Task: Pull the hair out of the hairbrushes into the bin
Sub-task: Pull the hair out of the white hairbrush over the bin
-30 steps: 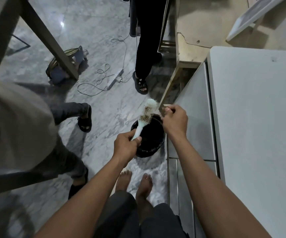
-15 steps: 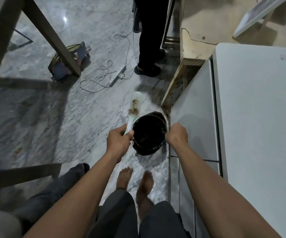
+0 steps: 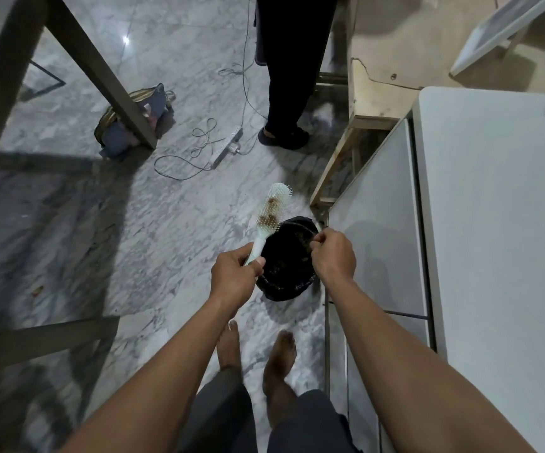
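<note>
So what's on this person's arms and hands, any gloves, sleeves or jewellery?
Nothing that shows. The left hand and right hand are ungloved, with no ring or watch visible. The left forearm and right forearm are bare, no sleeve in view.

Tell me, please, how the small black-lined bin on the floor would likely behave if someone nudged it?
Probably light: the bin is small and seems to hold little but hair, so a bump may tip or shift it. It may slide easily on the polished marble floor. Its loose black liner looks floppy, a poor thing to lift by.
</note>
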`<act>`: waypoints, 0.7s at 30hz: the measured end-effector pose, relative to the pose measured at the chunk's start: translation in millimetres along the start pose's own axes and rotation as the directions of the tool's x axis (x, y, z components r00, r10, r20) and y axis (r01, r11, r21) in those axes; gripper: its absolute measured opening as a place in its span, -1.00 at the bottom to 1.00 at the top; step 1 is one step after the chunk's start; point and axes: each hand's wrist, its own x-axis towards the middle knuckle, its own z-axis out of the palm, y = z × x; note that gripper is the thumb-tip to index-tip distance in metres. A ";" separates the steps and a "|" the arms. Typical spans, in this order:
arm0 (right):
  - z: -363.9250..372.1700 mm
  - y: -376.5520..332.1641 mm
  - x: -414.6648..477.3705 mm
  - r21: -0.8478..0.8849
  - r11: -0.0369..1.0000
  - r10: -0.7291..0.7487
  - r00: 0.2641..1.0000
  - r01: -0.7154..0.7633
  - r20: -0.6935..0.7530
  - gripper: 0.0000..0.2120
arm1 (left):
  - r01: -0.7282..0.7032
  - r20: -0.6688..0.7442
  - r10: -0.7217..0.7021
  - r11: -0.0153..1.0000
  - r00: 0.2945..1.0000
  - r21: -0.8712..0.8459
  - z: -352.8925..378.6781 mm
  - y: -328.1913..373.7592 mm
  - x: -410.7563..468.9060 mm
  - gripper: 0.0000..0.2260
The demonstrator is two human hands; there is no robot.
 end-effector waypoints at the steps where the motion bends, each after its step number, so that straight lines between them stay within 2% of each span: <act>1: 2.2 -1.4 2.5 -0.002 1.000 0.003 1.000 -0.003 0.004 -0.83 | -0.002 0.001 0.002 1.000 1.000 0.004 -1.0 -0.2 1.6 -0.65; 9: 2.6 -19.6 3.0 0.069 0.998 0.010 0.999 -0.013 0.048 -0.63 | -0.026 0.035 0.026 1.000 0.999 0.011 -7.0 0.6 7.2 -0.66; 11: -0.5 -30.3 2.9 0.223 0.974 -0.051 0.995 0.029 0.090 -0.52 | -0.024 0.059 0.023 0.999 0.998 0.023 -5.7 0.4 9.1 -0.65; 13: -4.0 -42.7 3.7 0.482 0.876 -0.121 0.967 -0.003 0.226 -0.44 | -0.022 0.084 0.019 0.999 0.996 0.030 -3.3 0.8 10.9 -0.65; 15: -9.2 -55.3 5.0 0.673 0.724 -0.161 0.912 -0.150 0.376 -0.53 | -0.014 0.087 0.013 1.000 0.996 0.009 -2.6 3.0 11.7 -0.65; 17: -13.3 -64.6 3.6 0.752 0.591 -0.170 0.866 -0.293 0.470 -0.66 | -0.011 0.081 0.013 1.000 0.997 -0.017 -5.1 8.4 12.9 -0.65; 19: -10.7 -62.8 5.1 0.768 0.565 -0.160 0.873 -0.303 0.462 -0.84 | -0.019 0.083 0.022 0.999 0.996 -0.032 -10.4 14.5 14.4 -0.64; 21: -5.1 -54.8 7.9 0.742 0.633 -0.134 0.912 -0.221 0.387 -0.82 | -0.022 0.072 0.025 0.999 0.997 -0.037 -16.4 18.6 17.8 -0.64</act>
